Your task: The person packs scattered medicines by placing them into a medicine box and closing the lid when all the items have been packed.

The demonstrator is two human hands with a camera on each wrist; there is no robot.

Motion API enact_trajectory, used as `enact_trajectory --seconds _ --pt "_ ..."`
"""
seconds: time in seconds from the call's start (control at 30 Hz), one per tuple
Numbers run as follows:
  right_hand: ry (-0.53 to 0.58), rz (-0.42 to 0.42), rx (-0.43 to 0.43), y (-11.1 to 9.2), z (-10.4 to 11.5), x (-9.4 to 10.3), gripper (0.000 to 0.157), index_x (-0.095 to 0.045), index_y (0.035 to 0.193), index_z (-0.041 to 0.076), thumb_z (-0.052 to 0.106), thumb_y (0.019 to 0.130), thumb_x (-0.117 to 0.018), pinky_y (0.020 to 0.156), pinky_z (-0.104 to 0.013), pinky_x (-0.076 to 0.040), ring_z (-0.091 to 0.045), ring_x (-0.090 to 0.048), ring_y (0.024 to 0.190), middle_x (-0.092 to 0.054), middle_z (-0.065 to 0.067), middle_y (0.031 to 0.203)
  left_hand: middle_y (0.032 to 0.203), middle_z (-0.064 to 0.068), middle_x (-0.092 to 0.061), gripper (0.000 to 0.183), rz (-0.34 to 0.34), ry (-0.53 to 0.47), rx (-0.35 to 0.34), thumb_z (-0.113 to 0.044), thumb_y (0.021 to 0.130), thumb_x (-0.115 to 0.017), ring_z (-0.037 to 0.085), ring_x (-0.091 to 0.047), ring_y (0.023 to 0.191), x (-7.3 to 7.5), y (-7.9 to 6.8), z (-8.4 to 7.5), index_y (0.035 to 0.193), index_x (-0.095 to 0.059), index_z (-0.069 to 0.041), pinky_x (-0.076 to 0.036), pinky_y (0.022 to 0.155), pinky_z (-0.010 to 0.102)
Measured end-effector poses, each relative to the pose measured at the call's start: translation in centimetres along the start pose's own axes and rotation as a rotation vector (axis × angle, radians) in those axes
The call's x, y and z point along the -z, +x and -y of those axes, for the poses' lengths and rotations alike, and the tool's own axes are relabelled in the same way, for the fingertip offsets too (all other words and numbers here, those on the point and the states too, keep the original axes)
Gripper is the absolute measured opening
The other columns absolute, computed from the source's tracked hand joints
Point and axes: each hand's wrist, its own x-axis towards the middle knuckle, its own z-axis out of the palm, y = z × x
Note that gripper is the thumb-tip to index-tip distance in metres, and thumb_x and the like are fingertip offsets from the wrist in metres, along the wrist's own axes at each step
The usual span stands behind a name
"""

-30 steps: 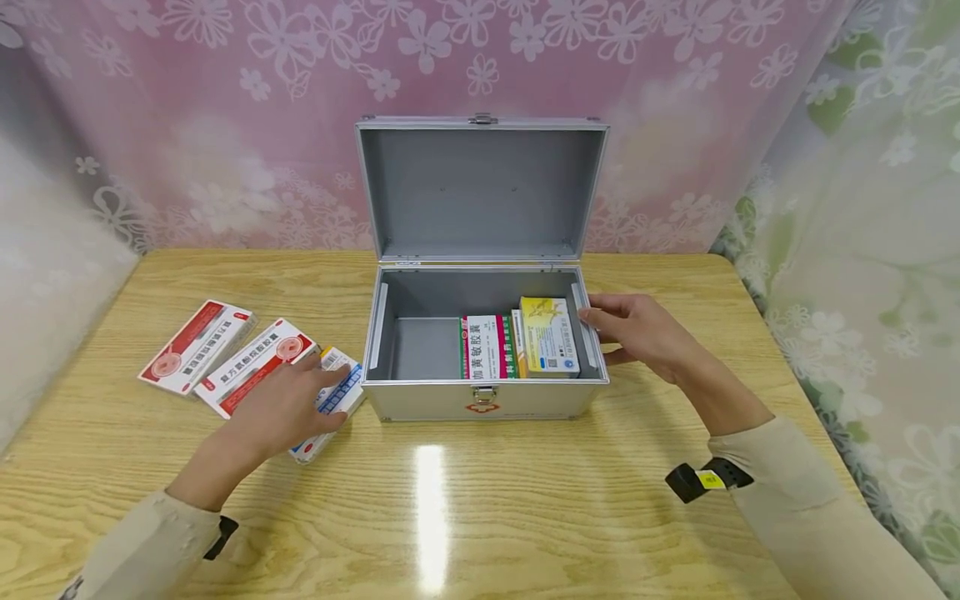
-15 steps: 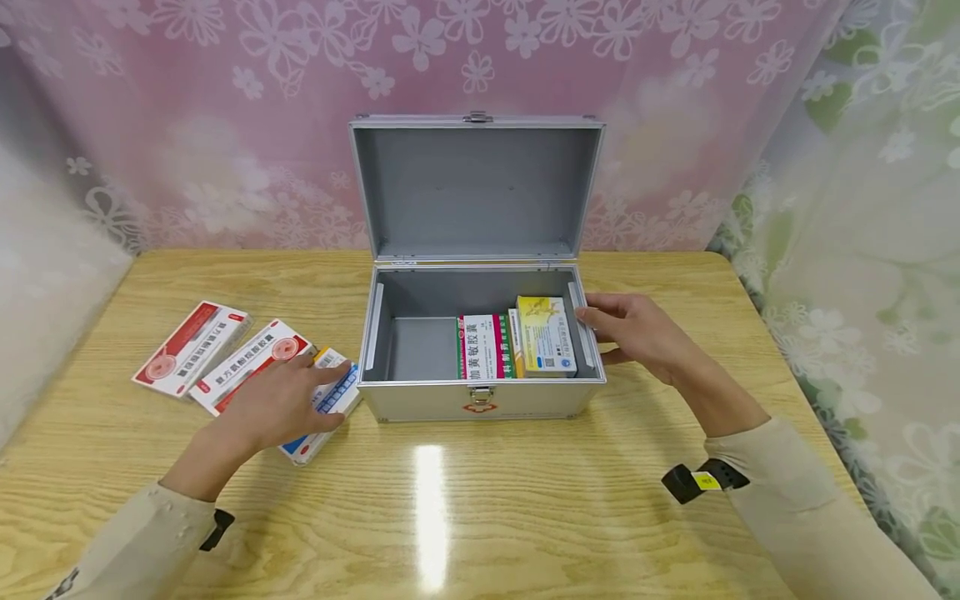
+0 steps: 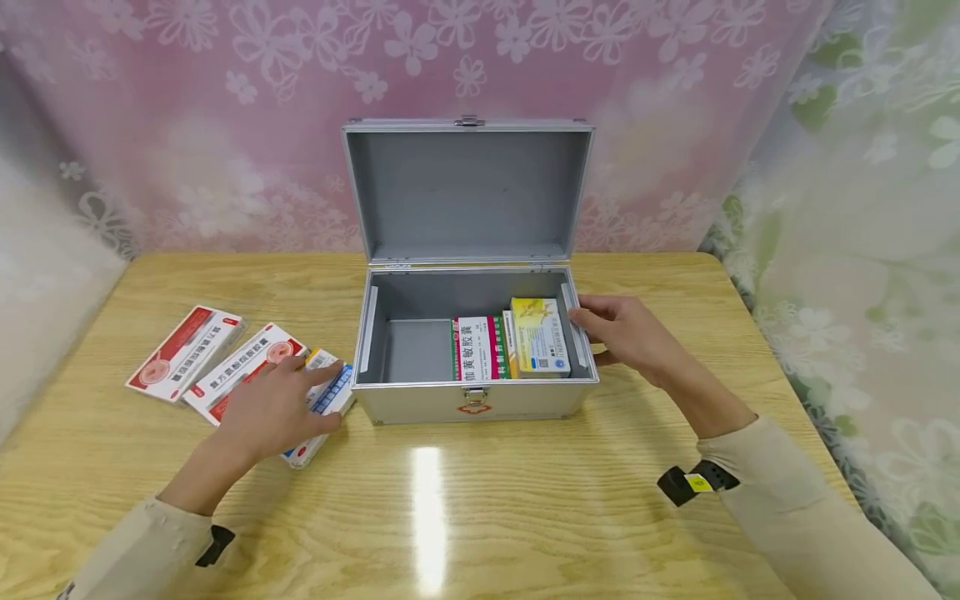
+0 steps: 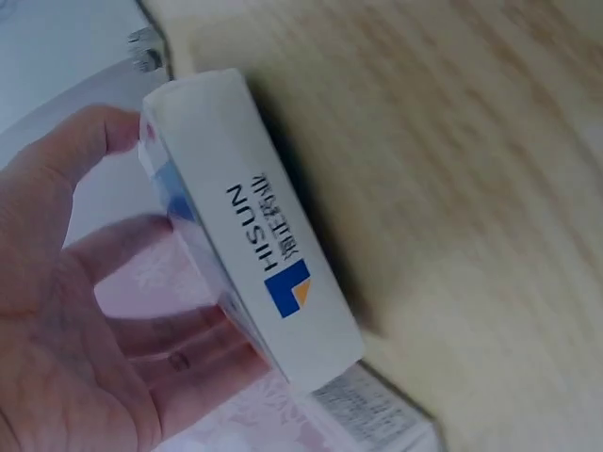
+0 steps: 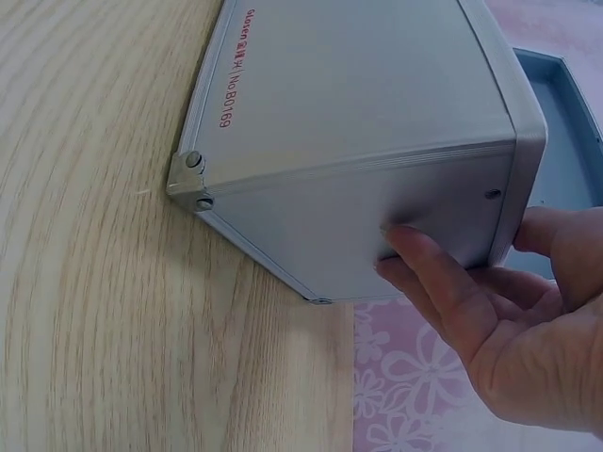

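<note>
My left hand (image 3: 266, 410) rests with spread fingers on a white medicine box (image 3: 330, 396) with blue and yellow print. In the left wrist view, thumb and fingertips touch the broad face of this box (image 4: 254, 226), whose end reads HISUN. A silver first-aid case (image 3: 408, 406) stands with its lid (image 3: 468, 196) raised. At its right side my right hand (image 3: 630, 337) grips the rim, thumb over the edge and fingers against the outer wall (image 5: 349, 226). Inside the case, on the right, are a green, white and magenta medicine box (image 3: 476, 350) and a yellow and white one (image 3: 540, 337).
Two red and white medicine boxes lie left of the case, one farther out (image 3: 183, 354) and one (image 3: 243, 367) partly behind my left hand. Everything sits on a wooden table (image 3: 525, 508). A pink floral curtain (image 3: 262, 125) hangs close behind the table.
The head view has shifted slightly, so the whole scene sits a little farther left. Both hands keep their places on the medicine box and the case.
</note>
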Motion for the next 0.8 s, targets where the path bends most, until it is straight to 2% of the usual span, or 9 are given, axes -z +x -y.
enact_trajectory --seconds 0.1,0.3,0.47,0.57,0.67,0.8 --pt "-0.003 -0.005 0.000 0.0 0.0 -0.1 0.052 -0.035 0.136 0.008 0.031 0.092 -0.048 0.070 -0.041 -0.051 -0.028 -0.056 0.100 -0.052 -0.018 0.117 0.117 0.023 -0.046 0.065 -0.027 0.000 0.044 -0.053 0.070 -0.061 0.039 -0.053 0.088 1.6 -0.1 0.2 0.129 -0.048 -0.028 -0.038 0.041 0.043" --pt "0.006 -0.009 0.005 -0.1 0.0 -0.2 0.051 -0.036 0.135 0.006 0.031 0.092 -0.047 0.070 -0.042 -0.050 -0.029 -0.056 0.100 -0.053 -0.019 0.117 0.121 0.023 -0.040 0.072 -0.079 -0.029 0.143 -0.065 0.072 -0.051 0.040 -0.048 0.094 6.6 -0.4 0.4 0.134 -0.040 -0.030 -0.036 0.041 0.043" --pt "0.009 -0.010 0.012 -0.1 -0.1 -0.3 0.050 -0.037 0.135 0.007 0.031 0.092 -0.047 0.069 -0.042 -0.051 -0.029 -0.057 0.098 -0.053 -0.019 0.115 0.121 0.023 -0.039 0.070 -0.179 -0.070 0.178 -0.067 0.073 -0.047 0.039 -0.047 0.089 9.9 -0.8 -0.5 0.134 -0.039 -0.033 -0.034 0.039 0.041" --pt "0.005 -0.011 0.009 0.0 -0.1 -0.4 0.050 -0.037 0.135 0.008 0.032 0.092 -0.047 0.069 -0.042 -0.051 -0.028 -0.057 0.097 -0.054 -0.018 0.115 0.121 0.022 -0.040 0.066 -0.234 -0.075 0.173 -0.064 0.075 -0.047 0.036 -0.049 0.086 11.4 -0.7 -1.7 0.133 -0.040 -0.035 -0.034 0.039 0.039" --pt "0.006 -0.014 0.010 0.0 -0.1 -0.4 0.050 -0.038 0.134 0.007 0.032 0.092 -0.047 0.070 -0.042 -0.051 -0.028 -0.057 0.097 -0.054 -0.018 0.115 0.123 0.018 -0.041 0.062 -0.265 -0.085 0.155 -0.063 0.075 -0.047 0.034 -0.050 0.088 12.4 -0.1 -3.6 0.132 -0.039 -0.039 -0.035 0.041 0.039" --pt "0.008 -0.018 0.019 -0.1 -0.2 -0.4 0.049 -0.038 0.134 0.007 0.031 0.092 -0.047 0.069 -0.042 -0.050 -0.029 -0.057 0.097 -0.054 -0.019 0.114 0.121 0.015 -0.042 0.062 -0.282 -0.099 0.081 -0.064 0.074 -0.047 0.031 -0.052 0.086 12.5 1.1 -6.8 0.131 -0.039 -0.042 -0.036 0.046 0.039"
